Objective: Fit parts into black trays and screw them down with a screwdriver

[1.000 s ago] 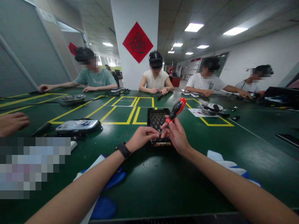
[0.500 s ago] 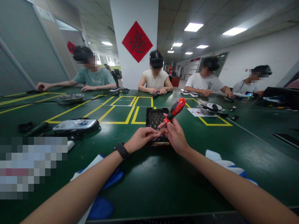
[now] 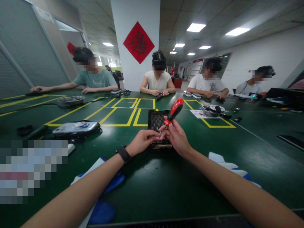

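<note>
Straighter now, the smooth, fat screwdriver (image 3: pixel 175 110) is pinched in the right hand (image 3: pixel 178 136). The left hand (image 3: pixel 141 141) presses its fingertips together.

A broad black watch-like band (image 3: pixel 123 154) circles the left wrist, and the left hand (image 3: pixel 142 141), right hand (image 3: pixel 180 138) and both forearms (image 3: pixel 228 179) are bare.

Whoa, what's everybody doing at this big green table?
The person wearing the camera holds a red-and-black screwdriver in the right hand, handle tilted up. The left hand is close by, fingertips near the screwdriver's lower end; whether they pinch something is too small to tell. Both hands are at a black tray on the table. Gloves lie on both sides. Other people sit across the table.
</note>
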Demonstrator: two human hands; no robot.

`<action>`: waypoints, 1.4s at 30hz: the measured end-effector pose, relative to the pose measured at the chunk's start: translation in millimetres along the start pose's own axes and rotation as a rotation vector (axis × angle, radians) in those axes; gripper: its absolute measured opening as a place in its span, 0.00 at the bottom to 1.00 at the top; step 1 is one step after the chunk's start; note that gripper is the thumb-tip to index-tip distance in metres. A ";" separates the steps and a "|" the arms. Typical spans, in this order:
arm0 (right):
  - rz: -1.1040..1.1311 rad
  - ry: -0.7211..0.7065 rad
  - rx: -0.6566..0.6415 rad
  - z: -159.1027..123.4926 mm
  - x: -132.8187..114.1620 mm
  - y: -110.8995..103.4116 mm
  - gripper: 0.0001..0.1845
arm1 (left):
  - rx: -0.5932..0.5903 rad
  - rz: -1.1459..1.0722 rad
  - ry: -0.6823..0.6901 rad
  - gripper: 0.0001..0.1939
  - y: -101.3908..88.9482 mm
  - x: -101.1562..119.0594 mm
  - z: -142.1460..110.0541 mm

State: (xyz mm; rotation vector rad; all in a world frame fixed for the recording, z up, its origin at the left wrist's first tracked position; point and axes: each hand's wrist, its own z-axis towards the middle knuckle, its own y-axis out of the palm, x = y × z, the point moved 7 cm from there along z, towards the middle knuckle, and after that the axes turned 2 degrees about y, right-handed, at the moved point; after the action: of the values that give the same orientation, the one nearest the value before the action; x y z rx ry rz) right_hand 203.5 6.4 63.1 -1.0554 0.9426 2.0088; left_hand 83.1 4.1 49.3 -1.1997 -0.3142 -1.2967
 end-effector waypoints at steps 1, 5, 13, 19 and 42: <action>0.008 0.001 0.005 0.2 -0.1 -0.6 0.19 | 0.004 -0.029 -0.019 0.12 0.5 -1.7 0.1; 0.030 -0.003 0.022 0.7 -0.7 -1.3 0.18 | 0.047 -0.066 -0.093 0.14 0.2 -6.1 0.2; 0.006 0.011 0.029 2.5 1.7 -3.0 0.18 | -0.016 0.020 -0.035 0.13 0.6 2.1 -1.1; 0.001 0.002 0.027 2.6 1.6 -3.3 0.16 | -0.015 -0.016 -0.078 0.15 1.9 -1.2 -0.7; -0.010 0.016 0.012 0.2 -0.1 0.7 0.18 | 0.020 -0.018 -0.079 0.14 7.4 -5.5 -3.0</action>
State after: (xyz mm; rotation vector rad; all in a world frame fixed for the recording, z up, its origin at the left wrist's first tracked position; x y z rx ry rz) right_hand 202.9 6.2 63.5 -1.0695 0.9546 1.9869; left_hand 86.3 3.5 40.2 -1.2356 -0.3958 -1.2611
